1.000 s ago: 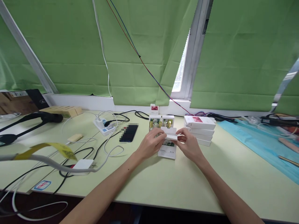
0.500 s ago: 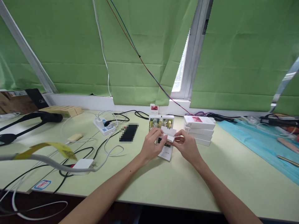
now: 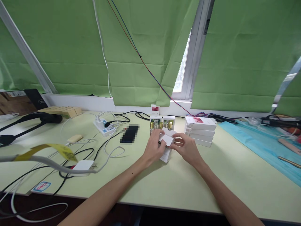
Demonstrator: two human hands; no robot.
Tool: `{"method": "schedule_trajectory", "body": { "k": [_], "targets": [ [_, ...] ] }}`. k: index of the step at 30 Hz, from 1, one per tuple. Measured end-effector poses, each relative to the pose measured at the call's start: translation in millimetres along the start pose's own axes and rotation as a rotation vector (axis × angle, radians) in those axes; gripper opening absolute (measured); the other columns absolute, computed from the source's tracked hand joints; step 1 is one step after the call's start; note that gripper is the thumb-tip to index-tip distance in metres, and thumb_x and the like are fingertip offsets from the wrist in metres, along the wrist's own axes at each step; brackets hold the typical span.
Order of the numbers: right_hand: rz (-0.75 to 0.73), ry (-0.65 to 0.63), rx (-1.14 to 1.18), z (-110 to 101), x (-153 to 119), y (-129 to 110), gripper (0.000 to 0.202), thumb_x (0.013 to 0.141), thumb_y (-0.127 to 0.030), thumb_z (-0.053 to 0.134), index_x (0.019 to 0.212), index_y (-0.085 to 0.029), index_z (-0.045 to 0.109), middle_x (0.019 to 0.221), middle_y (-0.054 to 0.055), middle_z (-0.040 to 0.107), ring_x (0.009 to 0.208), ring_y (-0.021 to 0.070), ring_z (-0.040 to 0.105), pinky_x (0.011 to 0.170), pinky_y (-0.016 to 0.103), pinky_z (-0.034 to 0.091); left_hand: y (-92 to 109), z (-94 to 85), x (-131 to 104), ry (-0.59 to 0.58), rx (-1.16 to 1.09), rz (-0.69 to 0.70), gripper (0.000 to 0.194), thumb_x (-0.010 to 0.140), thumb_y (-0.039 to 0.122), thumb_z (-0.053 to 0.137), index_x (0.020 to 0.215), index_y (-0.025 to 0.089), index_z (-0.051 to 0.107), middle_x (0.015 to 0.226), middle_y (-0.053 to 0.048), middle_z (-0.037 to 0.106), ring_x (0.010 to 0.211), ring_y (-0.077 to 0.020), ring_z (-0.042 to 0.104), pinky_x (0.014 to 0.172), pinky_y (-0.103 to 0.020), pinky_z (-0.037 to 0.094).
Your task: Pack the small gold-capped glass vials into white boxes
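A small white carton (image 3: 165, 156) stands tilted on the table between my hands, its white end flaps up at the top. My left hand (image 3: 154, 147) is closed around the carton's left side, thumb against the flap. From the right, my right hand (image 3: 188, 147) pinches the flap edge with thumb and fingers. Whatever is inside the carton is hidden. Just behind stand small glass bottles with gold caps (image 3: 170, 125), in front of white boxes with green pictures (image 3: 166, 118). To the right is a stack of white boxes (image 3: 199, 128), the top one with a pink picture.
A pixelated dark object (image 3: 129, 133) lies left of the hands. Further left are a power strip (image 3: 103, 128), a white adapter (image 3: 83, 165) and many loose cables. Blue plastic sheeting (image 3: 263, 147) covers the right side. A small white box (image 3: 155, 109) stands at the back.
The carton's top has tipped so that a broader white flap surface faces me, and the printed side is now mostly covered. My fingers have shifted slightly on it.
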State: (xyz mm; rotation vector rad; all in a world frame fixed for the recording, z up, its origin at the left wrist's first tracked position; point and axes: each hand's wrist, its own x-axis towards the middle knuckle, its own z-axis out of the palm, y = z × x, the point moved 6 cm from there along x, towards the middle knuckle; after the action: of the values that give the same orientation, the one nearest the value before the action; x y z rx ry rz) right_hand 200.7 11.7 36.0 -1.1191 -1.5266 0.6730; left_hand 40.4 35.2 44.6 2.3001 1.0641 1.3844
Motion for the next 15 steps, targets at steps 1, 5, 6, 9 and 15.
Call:
{"method": "schedule_trajectory", "body": {
  "k": [1,5,6,9,15],
  "targets": [
    [-0.009,-0.011,-0.007,0.2,0.1,0.6,0.041,0.07,-0.042,0.082,0.098,-0.018,0.064,0.104,0.01,0.07,0.092,0.0256,0.074,0.085,0.042,0.065,-1.2,1.5,-0.6,-0.003,-0.001,-0.004,0.026,0.087,0.015,0.041,0.11,0.021,0.049,0.11,-0.007,0.059,0.101,-0.0222,0.057,0.09,-0.038,0.049],
    [-0.109,-0.103,-0.058,4.6,-0.6,-1.5,0.041,0.079,-0.04,0.077,0.111,-0.018,0.067,0.115,0.01,0.068,0.1,0.0241,0.071,0.096,0.042,0.061,-3.0,6.3,-2.2,-0.011,0.015,0.007,0.029,0.092,0.013,0.036,0.117,0.02,0.047,0.12,-0.011,0.053,0.114,-0.0236,0.053,0.1,-0.042,0.046],
    [-0.138,-0.128,-0.075,6.2,-1.3,-2.2,0.041,0.081,-0.04,0.076,0.115,-0.019,0.067,0.118,0.009,0.068,0.102,0.0238,0.07,0.098,0.043,0.06,-3.3,7.2,-2.6,-0.016,0.014,-0.001,0.03,0.093,0.013,0.034,0.119,0.02,0.047,0.122,-0.011,0.052,0.116,-0.0238,0.052,0.102,-0.043,0.045],
    [-0.208,-0.177,-0.132,10.2,-3.9,-3.4,0.045,0.085,-0.038,0.073,0.126,-0.021,0.064,0.123,0.009,0.066,0.106,0.0245,0.068,0.1,0.045,0.059,-4.3,8.3,-3.5,-0.025,0.003,-0.062,0.03,0.1,0.02,0.03,0.125,0.02,0.046,0.128,-0.013,0.05,0.12,-0.0242,0.051,0.105,-0.044,0.044],
    [-0.315,-0.252,-0.204,17.4,-11.2,-11.6,0.051,0.091,-0.032,0.068,0.14,-0.026,0.055,0.141,0.011,0.058,0.121,0.0273,0.063,0.105,0.048,0.055,-5.1,6.9,-5.6,-0.032,0.015,-0.164,0.037,0.1,0.046,0.042,0.129,0.024,0.047,0.133,-0.012,0.05,0.128,-0.0279,0.047,0.105,-0.046,0.043]
  ]
}}
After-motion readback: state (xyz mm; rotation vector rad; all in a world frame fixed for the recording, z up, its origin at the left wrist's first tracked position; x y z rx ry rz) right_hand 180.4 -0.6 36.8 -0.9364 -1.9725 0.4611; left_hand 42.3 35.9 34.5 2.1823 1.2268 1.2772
